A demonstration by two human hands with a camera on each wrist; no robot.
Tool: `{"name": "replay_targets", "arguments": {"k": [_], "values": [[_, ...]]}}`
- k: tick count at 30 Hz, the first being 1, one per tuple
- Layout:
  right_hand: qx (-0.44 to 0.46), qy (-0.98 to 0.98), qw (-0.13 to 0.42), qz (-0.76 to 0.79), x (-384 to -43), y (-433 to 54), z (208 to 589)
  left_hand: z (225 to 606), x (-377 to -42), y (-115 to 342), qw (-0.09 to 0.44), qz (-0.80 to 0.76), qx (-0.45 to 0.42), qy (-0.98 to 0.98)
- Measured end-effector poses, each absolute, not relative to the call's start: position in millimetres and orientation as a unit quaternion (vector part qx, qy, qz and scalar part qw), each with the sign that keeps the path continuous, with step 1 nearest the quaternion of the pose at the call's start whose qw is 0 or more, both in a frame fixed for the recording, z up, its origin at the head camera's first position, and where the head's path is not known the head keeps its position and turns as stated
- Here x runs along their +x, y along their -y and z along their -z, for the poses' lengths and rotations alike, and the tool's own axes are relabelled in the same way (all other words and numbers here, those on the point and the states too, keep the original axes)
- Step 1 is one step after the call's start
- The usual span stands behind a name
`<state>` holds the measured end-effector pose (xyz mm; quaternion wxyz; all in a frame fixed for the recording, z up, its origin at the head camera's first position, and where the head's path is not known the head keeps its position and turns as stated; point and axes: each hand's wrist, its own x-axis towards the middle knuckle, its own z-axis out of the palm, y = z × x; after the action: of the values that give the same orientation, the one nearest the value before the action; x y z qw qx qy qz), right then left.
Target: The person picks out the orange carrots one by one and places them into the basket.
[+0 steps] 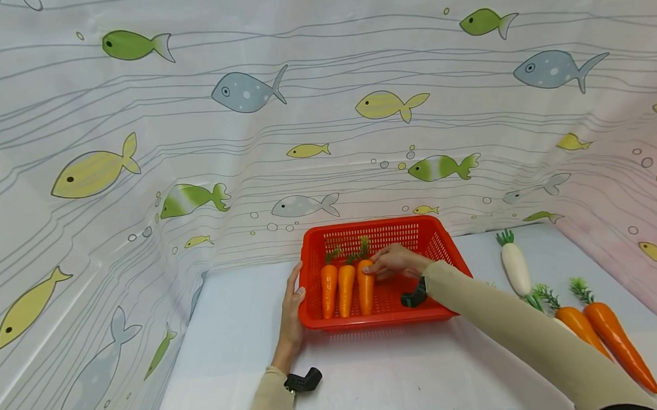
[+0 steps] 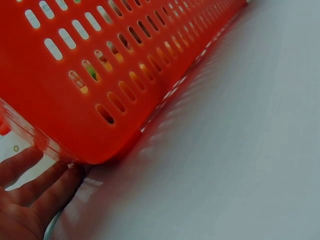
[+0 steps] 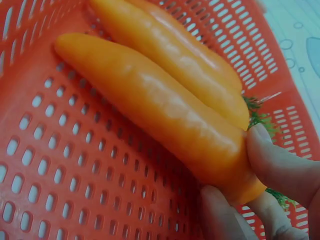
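A red perforated plastic basket stands on the white table. Inside lie three orange carrots with green tops, side by side at its left: the left carrot, the middle carrot and the right carrot. My right hand reaches into the basket and pinches the right carrot near its thick top end, as the carrot shows in the right wrist view. Outside the basket's left wall, my left hand touches it with extended fingers.
Right of the basket lie a white radish and two more carrots, the outer carrot and the inner carrot. My right sleeve partly covers another white radish there. A fish-patterned curtain hangs behind the table.
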<state>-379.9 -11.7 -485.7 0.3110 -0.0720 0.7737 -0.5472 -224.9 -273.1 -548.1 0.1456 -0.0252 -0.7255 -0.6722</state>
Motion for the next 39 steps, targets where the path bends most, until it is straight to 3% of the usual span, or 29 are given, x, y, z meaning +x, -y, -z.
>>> {"name": "replay_targets", "arguments": {"k": [10,26,39], "values": [[-0.077,-0.801,0.291,0.518,-380.4,10.6,487.9,547.9,-224.8,273.4,0.146,0.674,-0.025,0.724],[-0.117,-0.821,0.304,0.469,-376.8,6.2,482.1,547.7,-225.5,271.3,0.152,0.677,-0.027,0.719],[-0.144,-0.859,0.244,0.426,-370.4,-39.2,447.0,548.7,-224.2,273.3,0.159,0.671,-0.028,0.724]]}}
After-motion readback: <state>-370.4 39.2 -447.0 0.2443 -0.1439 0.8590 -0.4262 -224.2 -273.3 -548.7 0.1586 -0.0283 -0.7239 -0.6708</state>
